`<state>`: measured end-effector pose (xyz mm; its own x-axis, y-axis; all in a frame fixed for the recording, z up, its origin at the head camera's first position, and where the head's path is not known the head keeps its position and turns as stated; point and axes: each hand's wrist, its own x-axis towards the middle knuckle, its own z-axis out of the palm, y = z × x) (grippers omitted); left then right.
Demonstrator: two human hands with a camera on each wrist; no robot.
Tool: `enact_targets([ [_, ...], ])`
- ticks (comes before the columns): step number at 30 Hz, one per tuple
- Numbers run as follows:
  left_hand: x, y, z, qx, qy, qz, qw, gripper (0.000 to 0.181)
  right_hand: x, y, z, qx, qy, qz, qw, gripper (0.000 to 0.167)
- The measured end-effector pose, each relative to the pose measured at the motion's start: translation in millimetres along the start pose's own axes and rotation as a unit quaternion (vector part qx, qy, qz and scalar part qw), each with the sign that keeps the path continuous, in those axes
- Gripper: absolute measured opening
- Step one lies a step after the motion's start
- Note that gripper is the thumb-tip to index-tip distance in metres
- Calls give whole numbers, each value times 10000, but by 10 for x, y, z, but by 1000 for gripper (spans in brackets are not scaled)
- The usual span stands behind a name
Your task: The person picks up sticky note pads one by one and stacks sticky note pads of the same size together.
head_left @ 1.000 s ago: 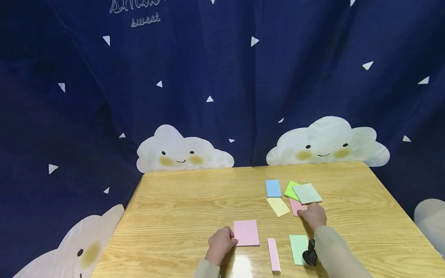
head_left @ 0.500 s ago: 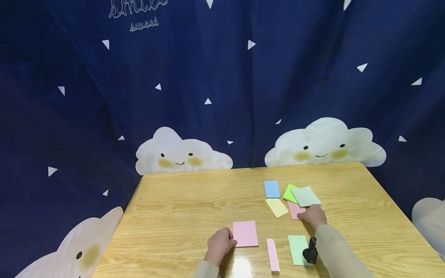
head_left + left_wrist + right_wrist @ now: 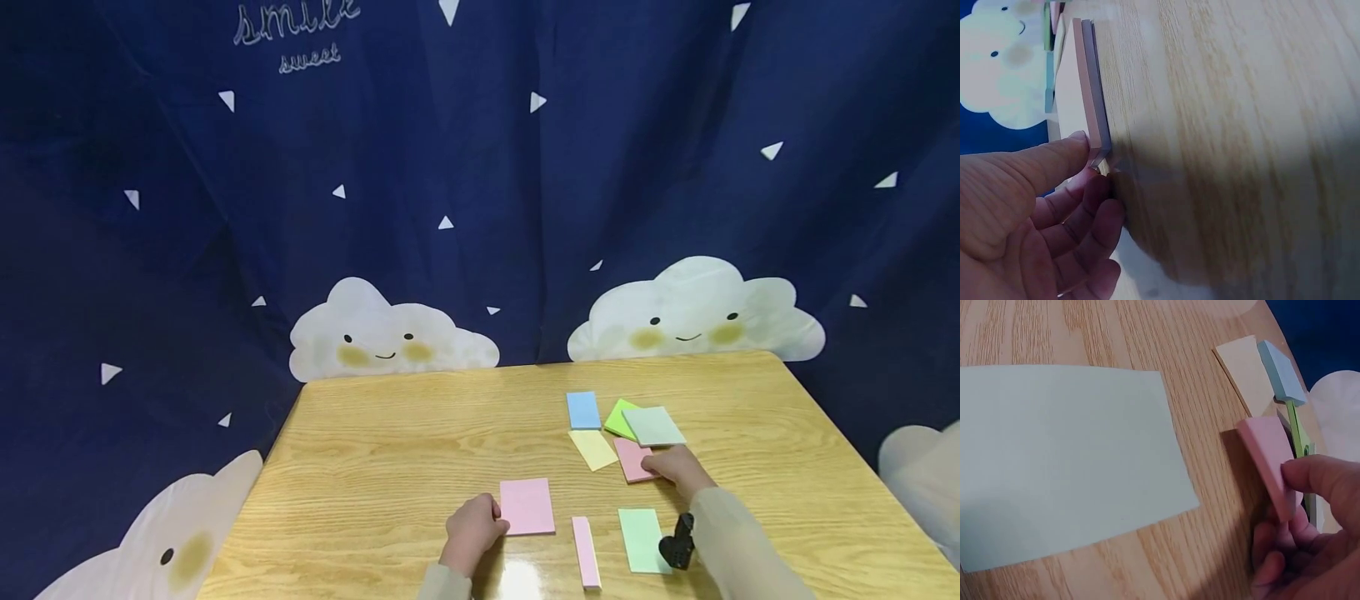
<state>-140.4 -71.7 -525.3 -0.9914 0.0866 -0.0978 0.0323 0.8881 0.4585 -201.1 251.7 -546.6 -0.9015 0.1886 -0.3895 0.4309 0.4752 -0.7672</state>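
Pinching: large pink pad, by its corner, in our left hand; small pink pad, in our right hand, now drawn nearer us from the pale pad, apparently free to handle.

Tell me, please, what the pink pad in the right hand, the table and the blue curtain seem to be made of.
Pink pad: likely matte paper, dull and thick-edged.
Table: wood or wood-look laminate, glossy, showing grain and glare.
Blue curtain: probably matte cloth, hanging in soft folds.
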Motion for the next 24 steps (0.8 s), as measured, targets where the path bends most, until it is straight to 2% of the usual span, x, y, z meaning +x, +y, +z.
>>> enact_targets([
  [3,0,-1,0,-20,9,29,10000,22,-8,24,-7,143,-156,147,9997,19],
  [7,4,-6,-1,-25,2,30,10000,21,-69,9,-32,471,-575,246,9969,9],
  [11,4,-17,4,-33,23,24,10000,22,-122,-23,-56,598,-897,301,9937,6],
  [19,12,-25,21,6,23,31,10000,22,-86,-23,-39,465,-806,769,9927,14],
  [24,12,-22,21,-48,19,41,10000,22,-95,-6,-49,460,-844,598,9936,11],
])
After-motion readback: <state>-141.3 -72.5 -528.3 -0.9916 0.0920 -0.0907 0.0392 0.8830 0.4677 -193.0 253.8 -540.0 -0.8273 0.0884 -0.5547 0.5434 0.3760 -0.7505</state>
